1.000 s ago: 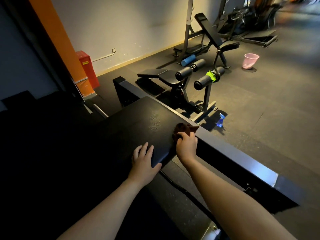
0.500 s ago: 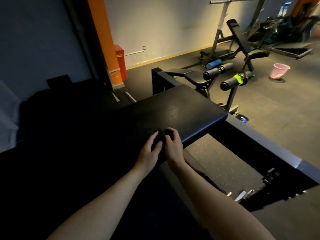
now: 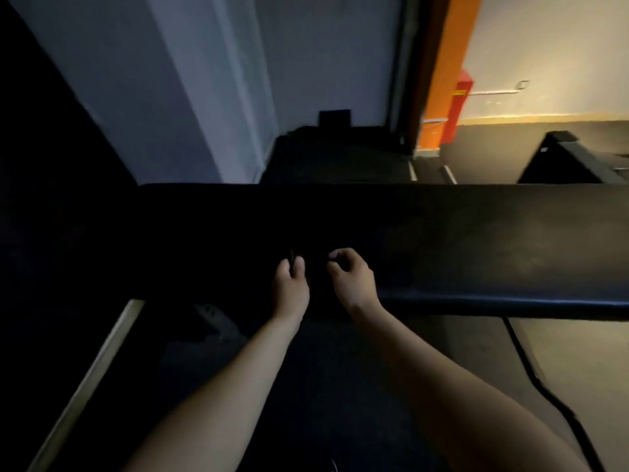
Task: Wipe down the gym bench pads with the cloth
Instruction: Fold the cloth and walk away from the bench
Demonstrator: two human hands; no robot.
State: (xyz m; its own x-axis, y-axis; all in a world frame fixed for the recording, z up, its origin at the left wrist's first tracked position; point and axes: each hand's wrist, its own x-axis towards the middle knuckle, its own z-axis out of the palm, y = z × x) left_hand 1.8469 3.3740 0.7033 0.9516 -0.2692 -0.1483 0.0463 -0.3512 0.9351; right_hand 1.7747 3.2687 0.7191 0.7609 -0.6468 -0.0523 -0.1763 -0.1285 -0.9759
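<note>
The long black bench pad (image 3: 476, 240) runs across the middle of the view, its left part lost in shadow. Both my hands rest on its near half, close together. My left hand (image 3: 291, 287) pinches a dark fold between thumb and fingers. My right hand (image 3: 352, 281) is curled a little to the right of it. The dark brown cloth (image 3: 315, 267) lies between the two hands and barely shows against the pad; its outline is not clear.
Behind the pad stand a grey wall, an orange pillar (image 3: 442, 80) and a red box (image 3: 459, 107). A black metal frame (image 3: 561, 161) sits at the far right. A black cable (image 3: 531, 373) runs over the floor at the lower right. A pale strip (image 3: 85, 386) crosses the lower left.
The view has swung left, away from the other gym machines. My right hand slid the cloth leftward from the pad's end, and my left hand came over to meet it.
</note>
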